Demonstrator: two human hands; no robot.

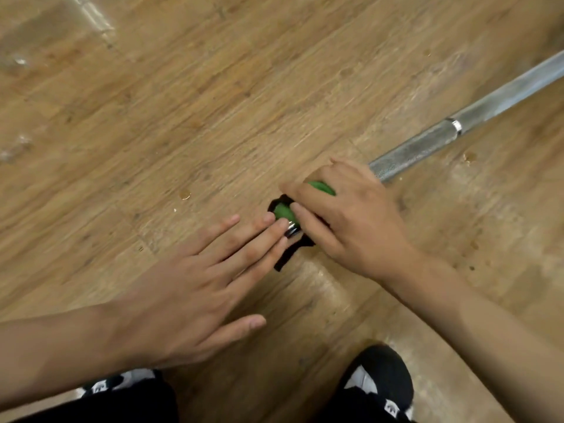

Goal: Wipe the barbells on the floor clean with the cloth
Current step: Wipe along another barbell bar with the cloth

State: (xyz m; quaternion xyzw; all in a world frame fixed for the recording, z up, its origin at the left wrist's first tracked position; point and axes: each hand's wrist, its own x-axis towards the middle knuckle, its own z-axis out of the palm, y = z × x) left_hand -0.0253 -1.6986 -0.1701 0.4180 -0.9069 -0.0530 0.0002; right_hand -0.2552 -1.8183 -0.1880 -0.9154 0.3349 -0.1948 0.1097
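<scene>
— Where is the barbell (457, 129) found?
— It is laid slantwise on the wooden floor (183, 102), with its near end wrapped in the green, black-edged cloth (282, 210).
— How are the hands held?
— The cloth and bar end are gripped by the right hand (345, 218). The left hand (195, 285) is held flat, its straight fingertips touching that wrapped end.

I am gripping the green cloth (283, 211) round the barbell (427, 145) with my right hand (351, 221); my left hand (195, 288) is touching it beside the grip.
</scene>
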